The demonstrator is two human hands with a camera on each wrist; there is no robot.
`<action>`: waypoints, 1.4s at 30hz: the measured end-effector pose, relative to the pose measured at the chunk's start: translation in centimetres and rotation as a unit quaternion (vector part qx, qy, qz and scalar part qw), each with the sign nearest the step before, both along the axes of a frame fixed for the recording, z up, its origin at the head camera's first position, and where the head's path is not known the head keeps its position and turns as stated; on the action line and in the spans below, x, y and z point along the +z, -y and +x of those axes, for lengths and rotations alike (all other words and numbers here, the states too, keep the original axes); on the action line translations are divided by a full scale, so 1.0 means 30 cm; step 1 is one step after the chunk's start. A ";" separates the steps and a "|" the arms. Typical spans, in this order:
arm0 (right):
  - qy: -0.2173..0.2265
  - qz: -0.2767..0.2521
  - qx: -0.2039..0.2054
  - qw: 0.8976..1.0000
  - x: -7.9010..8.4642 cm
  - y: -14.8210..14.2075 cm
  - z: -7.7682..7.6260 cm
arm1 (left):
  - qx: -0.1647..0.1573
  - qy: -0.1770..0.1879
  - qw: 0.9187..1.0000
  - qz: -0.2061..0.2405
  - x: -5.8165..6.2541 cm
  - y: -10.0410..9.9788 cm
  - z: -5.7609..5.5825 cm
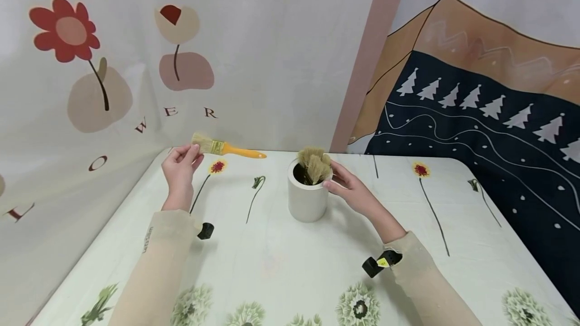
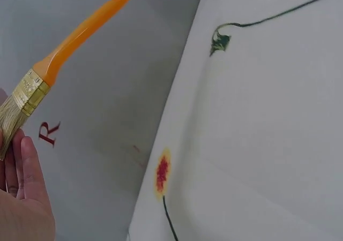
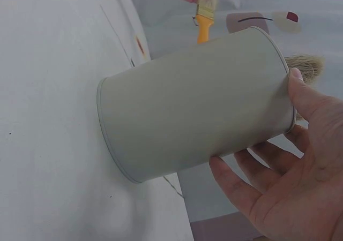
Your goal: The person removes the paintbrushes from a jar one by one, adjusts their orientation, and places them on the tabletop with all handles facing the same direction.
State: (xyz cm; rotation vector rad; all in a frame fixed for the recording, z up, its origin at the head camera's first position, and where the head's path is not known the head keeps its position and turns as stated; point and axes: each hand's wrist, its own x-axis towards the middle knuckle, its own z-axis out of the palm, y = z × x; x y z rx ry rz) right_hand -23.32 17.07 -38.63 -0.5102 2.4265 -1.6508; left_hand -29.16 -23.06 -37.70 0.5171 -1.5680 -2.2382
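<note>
My left hand [image 1: 178,175] pinches a paintbrush [image 1: 240,152] by its pale bristles. The brush is held level above the back left of the table, its orange handle pointing right. In the left wrist view the brass-coloured ferrule [image 2: 30,93] sits just beyond the fingertips. A white cylindrical pot [image 1: 307,205] stands upright on the table, and bristle heads of brushes [image 1: 313,162] stick up out of it. My right hand [image 1: 355,192] grips the pot near its rim from the right. In the right wrist view the thumb lies at the rim and the fingers against the side wall.
The table is covered with a white cloth [image 1: 272,270] printed with flowers. A pale curtain [image 1: 272,54] with flower prints hangs right behind the table's back edge. On the right hangs a dark cloth [image 1: 435,125] printed with white trees.
</note>
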 end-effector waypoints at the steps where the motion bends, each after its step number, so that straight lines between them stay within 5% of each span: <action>1: 0.000 0.001 -0.001 1.000 0.000 0.000 0.001 | 0.002 0.006 1.000 0.002 -0.007 0.004 -0.003; 15: -0.008 -0.002 0.000 1.000 -0.003 -0.002 -0.003 | 0.007 0.082 0.996 0.020 -0.086 0.050 -0.031; 25: -0.004 -0.007 -0.002 1.000 -0.002 0.004 0.001 | -0.023 0.139 0.990 -0.033 -0.121 0.064 -0.050; 31: -0.002 -0.003 -0.005 1.000 -0.003 0.004 0.002 | -0.055 0.177 0.980 -0.068 -0.150 0.069 -0.053; 42: -0.008 0.000 -0.012 1.000 -0.005 0.006 -0.003 | -0.098 0.228 0.950 -0.190 -0.222 0.093 -0.078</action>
